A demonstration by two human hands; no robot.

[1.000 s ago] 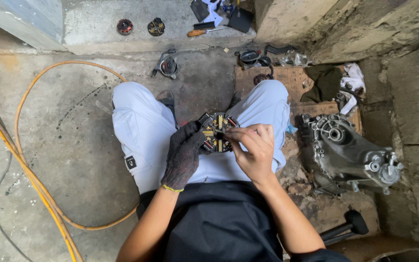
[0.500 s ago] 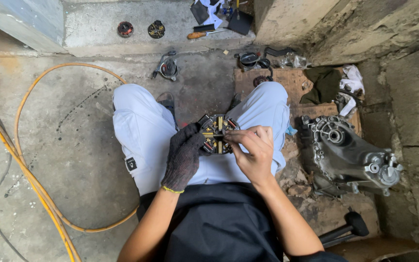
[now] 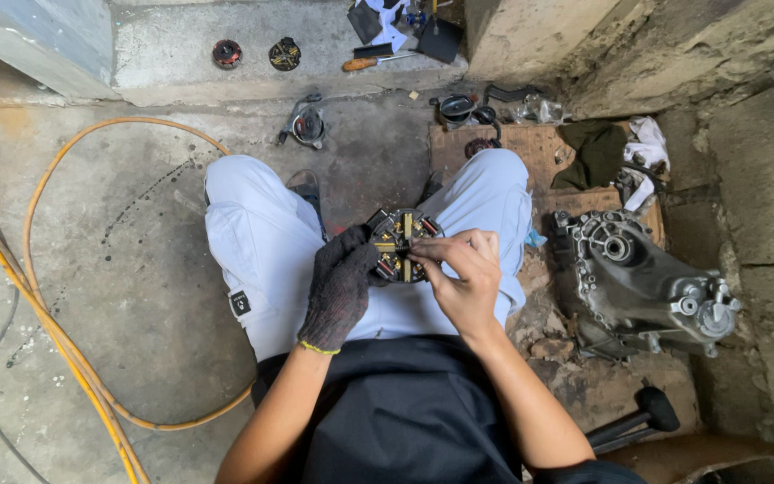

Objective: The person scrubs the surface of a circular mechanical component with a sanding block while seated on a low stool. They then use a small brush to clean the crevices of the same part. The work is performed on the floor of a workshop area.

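Fingers of my bare right hand (image 3: 463,278) pinch at the round stator plate (image 3: 402,244) (over my lap), barely moved from a second ago. My gloved left hand (image 3: 342,285) still grips its edge, so work remains on one spot.

Bare concrete floor (image 3: 136,269) open leftward past yellow hose (image 3: 55,341); engine casing (image 3: 647,287) crowding the right

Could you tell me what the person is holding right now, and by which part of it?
A round dark motor part with brass pieces: the gloved left hand grips its left rim, while the bare right hand pinches at its lower right edge.
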